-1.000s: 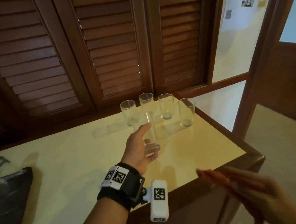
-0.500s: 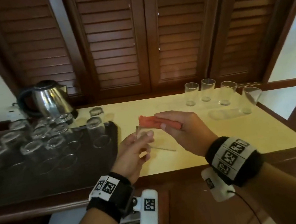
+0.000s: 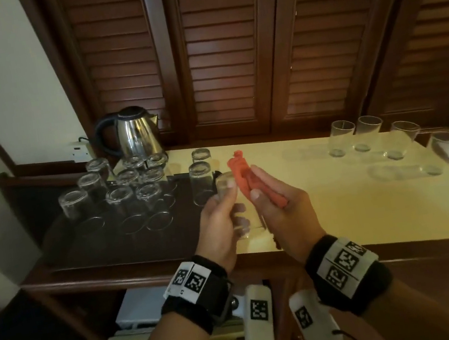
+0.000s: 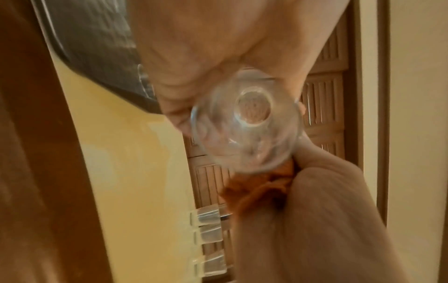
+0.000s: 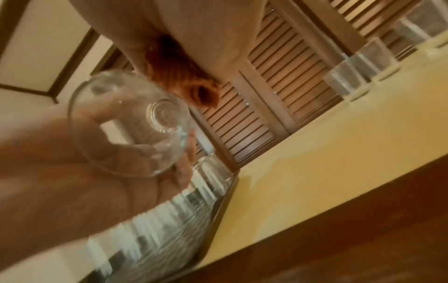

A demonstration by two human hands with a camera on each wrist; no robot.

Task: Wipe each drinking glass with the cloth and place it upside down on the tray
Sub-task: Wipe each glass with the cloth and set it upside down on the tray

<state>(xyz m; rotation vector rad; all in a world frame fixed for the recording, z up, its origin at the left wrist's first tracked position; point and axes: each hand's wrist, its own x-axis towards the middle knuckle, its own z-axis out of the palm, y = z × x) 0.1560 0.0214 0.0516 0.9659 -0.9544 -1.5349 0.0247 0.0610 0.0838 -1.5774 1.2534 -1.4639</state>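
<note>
My left hand (image 3: 223, 210) grips a clear drinking glass (image 3: 227, 189) above the counter's front edge, its base pointing away and its mouth toward me. The same glass (image 4: 244, 122) fills the left wrist view and shows as the glass (image 5: 130, 124) in the right wrist view. My right hand (image 3: 271, 200) holds a bunched orange cloth (image 3: 242, 173) right beside the glass. The cloth (image 4: 257, 189) touches the glass's side. On the dark tray (image 3: 112, 244) at the left stand several glasses upside down (image 3: 122, 196).
A steel kettle (image 3: 136, 133) stands behind the tray. Several upright glasses (image 3: 369, 136) stand in a row at the back right of the yellow counter (image 3: 340, 210). Louvred wooden doors (image 3: 217, 54) rise behind. Open shelves lie below the counter edge.
The view swung left from the row of glasses to the tray. My left hand carried the glass over. My right hand brought the cloth up beside it and now holds it more upright.
</note>
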